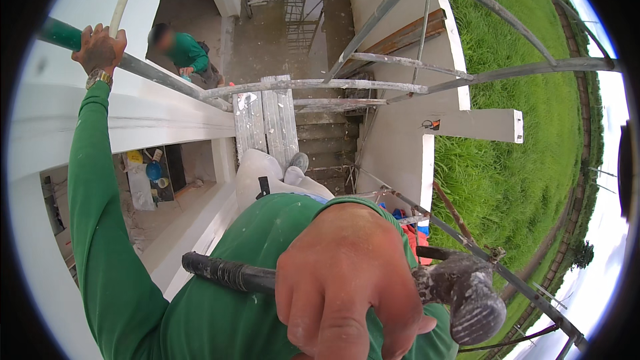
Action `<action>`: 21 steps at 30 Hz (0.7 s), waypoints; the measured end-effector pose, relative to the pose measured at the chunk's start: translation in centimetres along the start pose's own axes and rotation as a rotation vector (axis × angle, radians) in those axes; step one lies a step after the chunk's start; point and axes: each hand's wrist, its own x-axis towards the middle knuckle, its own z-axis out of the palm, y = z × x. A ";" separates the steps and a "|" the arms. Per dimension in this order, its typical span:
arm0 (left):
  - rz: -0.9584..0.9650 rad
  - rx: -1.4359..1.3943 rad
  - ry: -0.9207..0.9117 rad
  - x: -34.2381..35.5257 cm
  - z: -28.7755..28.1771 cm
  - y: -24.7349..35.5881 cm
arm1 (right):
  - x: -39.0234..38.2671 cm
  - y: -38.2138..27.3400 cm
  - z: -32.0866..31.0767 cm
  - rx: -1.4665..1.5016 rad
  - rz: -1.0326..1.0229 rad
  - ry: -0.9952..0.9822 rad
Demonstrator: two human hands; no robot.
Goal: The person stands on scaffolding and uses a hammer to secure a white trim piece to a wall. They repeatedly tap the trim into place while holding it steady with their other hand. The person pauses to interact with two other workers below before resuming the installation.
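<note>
I see the hammer at six o'clock, lying crosswise: black handle toward eight, grimy steel head toward four. My right hand is clenched tight around its shaft, just behind the head. At ten o'clock my left hand wraps the green scaffold rail, wristwatch just below it. Paint-spattered planks lie at twelve, a person in green crouches at eleven, and grass fills three o'clock.
</note>
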 end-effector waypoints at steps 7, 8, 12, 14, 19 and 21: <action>0.002 0.022 0.011 0.2 -1.5 1.1 | -0.5 -0.7 -1.7 -0.100 0.129 -0.244; 0.002 0.036 0.006 0.0 -1.6 0.8 | 0.2 -1.7 -2.1 -0.051 0.246 -0.266; -0.001 0.015 0.047 0.1 -3.0 1.6 | -1.0 -0.2 -1.2 -0.141 0.075 -0.238; -0.017 0.003 0.026 0.0 -3.4 1.7 | -1.1 0.0 -1.4 -0.267 -0.115 -0.253; -0.032 0.014 0.022 -0.2 -3.3 1.5 | -2.3 -0.5 -2.5 -0.398 -0.170 -0.235; -0.009 -0.001 0.020 0.9 -4.8 3.1 | -3.0 -1.6 -2.6 -0.504 -0.169 -0.203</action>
